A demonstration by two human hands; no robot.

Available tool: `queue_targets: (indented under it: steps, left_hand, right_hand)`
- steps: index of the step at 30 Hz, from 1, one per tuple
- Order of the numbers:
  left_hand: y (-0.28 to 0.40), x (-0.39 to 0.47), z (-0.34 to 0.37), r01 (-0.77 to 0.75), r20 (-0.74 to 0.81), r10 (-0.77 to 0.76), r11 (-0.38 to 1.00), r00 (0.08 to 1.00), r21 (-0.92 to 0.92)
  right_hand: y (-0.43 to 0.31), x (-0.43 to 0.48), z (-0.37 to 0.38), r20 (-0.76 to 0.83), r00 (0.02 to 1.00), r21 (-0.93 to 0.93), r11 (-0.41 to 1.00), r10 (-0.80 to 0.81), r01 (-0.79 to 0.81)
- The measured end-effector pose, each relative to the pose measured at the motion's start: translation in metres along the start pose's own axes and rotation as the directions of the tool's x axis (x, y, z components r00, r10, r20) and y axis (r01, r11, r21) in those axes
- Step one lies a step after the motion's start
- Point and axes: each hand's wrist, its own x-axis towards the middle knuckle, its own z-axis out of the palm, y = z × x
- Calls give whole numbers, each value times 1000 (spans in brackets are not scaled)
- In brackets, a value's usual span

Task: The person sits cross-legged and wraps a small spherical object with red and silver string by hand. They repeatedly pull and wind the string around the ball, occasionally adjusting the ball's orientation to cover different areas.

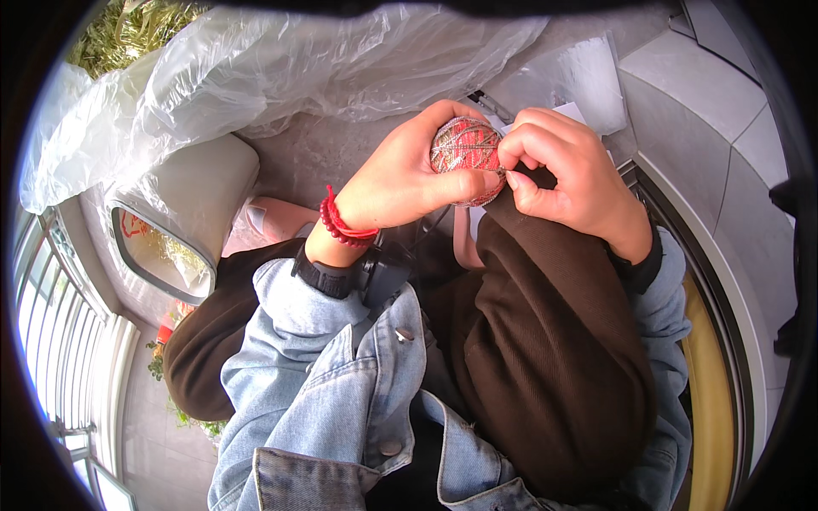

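A round ball (465,148) wrapped in red, silver and gold thread lies in the grip of my left hand (409,167). My left thumb presses along its near side, and the fingers curl behind it. At the ball's right edge, my right hand (565,166) pinches thumb and forefinger close together; what sits between those fingertips is too small to make out, perhaps a thread end. Both hands are above my right knee, over brown trousers (549,345). Red bead bracelets (345,230) and a black strap circle my left wrist.
A large clear plastic bag (287,64) spreads across the far side, with gold tinsel (128,38) at far left. A white bin (185,198) on its side holds golden scraps. A clear plastic packet (588,83) lies beyond my right hand. A metal door track (722,281) curves along the right.
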Motion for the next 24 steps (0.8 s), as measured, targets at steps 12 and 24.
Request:
queue_targets:
  steps: [12, 24]
  left_hand:
    - [-7, 2, -1, 48, 53, -48, 999, 997, 13]
    - [-2, 2, 1, 36, 28, -34, 998, 999, -55]
  right_hand:
    - [-11, -1, -1, -65, 981, -310, 939, -181, 152]
    - [-17, -3, 7, -224, 961, -273, 957, -161, 96]
